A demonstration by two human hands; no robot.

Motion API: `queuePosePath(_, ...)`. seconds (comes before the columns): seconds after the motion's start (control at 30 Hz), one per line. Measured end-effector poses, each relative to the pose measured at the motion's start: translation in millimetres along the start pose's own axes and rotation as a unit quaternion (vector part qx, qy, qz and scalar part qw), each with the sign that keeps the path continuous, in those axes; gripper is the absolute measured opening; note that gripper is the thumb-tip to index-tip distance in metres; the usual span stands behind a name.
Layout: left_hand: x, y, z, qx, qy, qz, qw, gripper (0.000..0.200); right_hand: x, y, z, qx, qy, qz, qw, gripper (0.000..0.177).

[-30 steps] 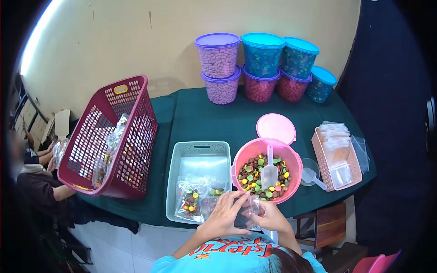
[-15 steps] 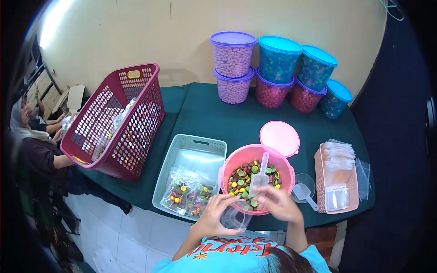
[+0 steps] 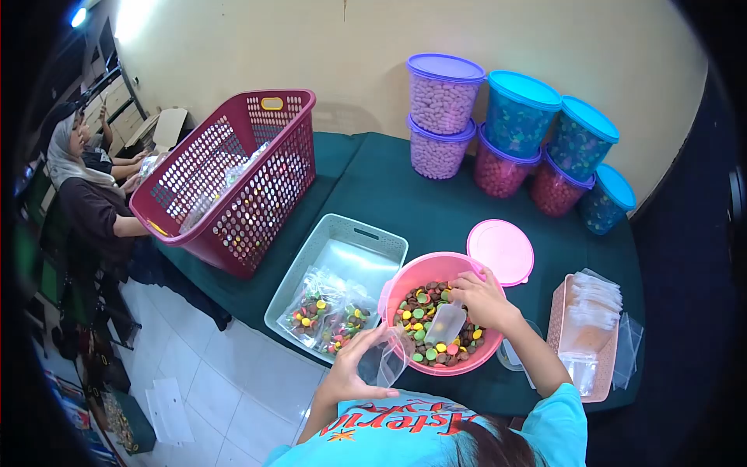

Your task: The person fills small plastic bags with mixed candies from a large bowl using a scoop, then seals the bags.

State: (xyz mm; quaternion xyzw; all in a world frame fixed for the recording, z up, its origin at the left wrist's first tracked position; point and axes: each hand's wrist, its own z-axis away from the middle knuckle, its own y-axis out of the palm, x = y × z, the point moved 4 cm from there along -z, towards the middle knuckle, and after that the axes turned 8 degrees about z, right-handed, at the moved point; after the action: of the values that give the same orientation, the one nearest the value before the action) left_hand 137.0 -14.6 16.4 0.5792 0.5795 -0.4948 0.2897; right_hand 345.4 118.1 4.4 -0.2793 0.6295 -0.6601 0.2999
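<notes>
My left hand [image 3: 354, 372] holds a clear plastic bag [image 3: 395, 356] by its side, at the near left rim of a pink tub [image 3: 387, 292]. The bag looks empty. Many round candies [image 3: 416, 311] in brown, green, yellow and red fill the tub's lower part. Over the tub's right side, my right hand [image 3: 481, 300] has its fingers closed around the handle of a clear scoop [image 3: 447, 323], whose bowl rests on the candies. The handle is mostly hidden by the fingers.
Left of the tub is a pale green tray [image 3: 369, 233] with filled candy bags [image 3: 315, 311]. A maroon basket [image 3: 299, 156] stands farther left. A pink lid [image 3: 502, 251], a bag box [image 3: 605, 381] and stacked candy containers [image 3: 525, 113] are to the right. Another person [image 3: 85, 202] sits at far left.
My right hand has moved from the bag's mouth up and right to the scoop's handle. The scoop has tilted. My left hand still holds the bag, lower left. The view has shifted.
</notes>
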Motion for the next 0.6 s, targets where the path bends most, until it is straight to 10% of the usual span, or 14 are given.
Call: queuePosePath(0.6,19.9,-12.0,-31.9,-0.039,0.022,0.017,0.999,0.087,9.4,-52.5,48.1,-0.125,0.149,0.07,0.978,0.012)
